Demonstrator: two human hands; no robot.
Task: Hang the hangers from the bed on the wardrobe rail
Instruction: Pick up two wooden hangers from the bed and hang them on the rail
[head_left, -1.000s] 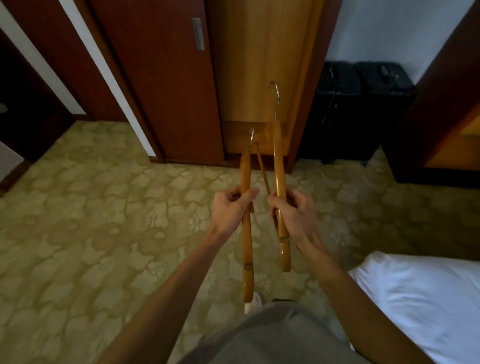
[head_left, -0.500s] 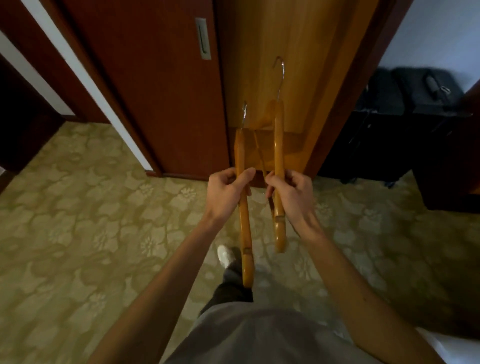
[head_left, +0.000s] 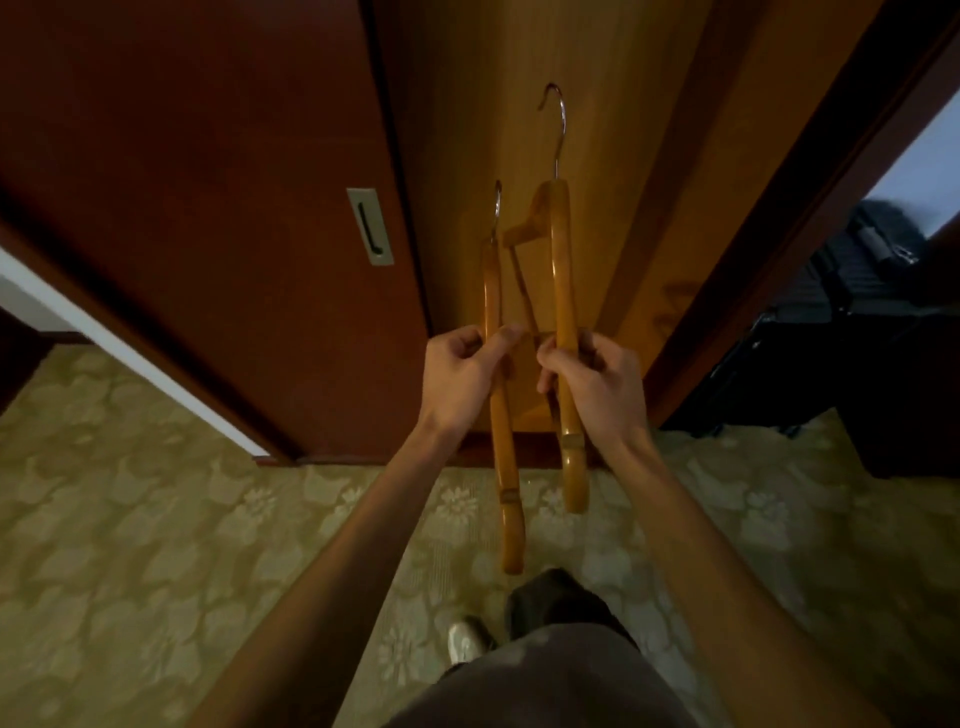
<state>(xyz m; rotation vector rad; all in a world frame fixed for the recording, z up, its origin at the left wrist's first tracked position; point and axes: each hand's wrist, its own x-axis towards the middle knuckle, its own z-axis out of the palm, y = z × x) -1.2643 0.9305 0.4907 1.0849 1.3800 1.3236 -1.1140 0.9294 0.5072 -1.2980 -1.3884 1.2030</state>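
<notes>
Each grip is full: the left hand (head_left: 465, 376) is curled round the shaft of one wooden hanger (head_left: 503, 415), thumb laid across it, and the right hand (head_left: 592, 382) is wrapped round a second wooden hanger (head_left: 563, 332), with a third wooden piece, perhaps another hanger, tucked behind it. Both sit at the centre of the frame, edge-on, metal hooks pointing up.

This looks like the carrying step: the hangers are off the bed and arriving at the wardrobe (head_left: 519, 130), whose open compartment fills the upper middle beside the dark sliding door (head_left: 208, 208). The rail is out of sight, presumably above the frame, so next the hands must lift and turn a hook over it.

Compared with half a second ago, the wardrobe looms larger and nearer, the carpet (head_left: 130, 545) has shrunk, and the black luggage (head_left: 831, 338) has slid to the right edge.
</notes>
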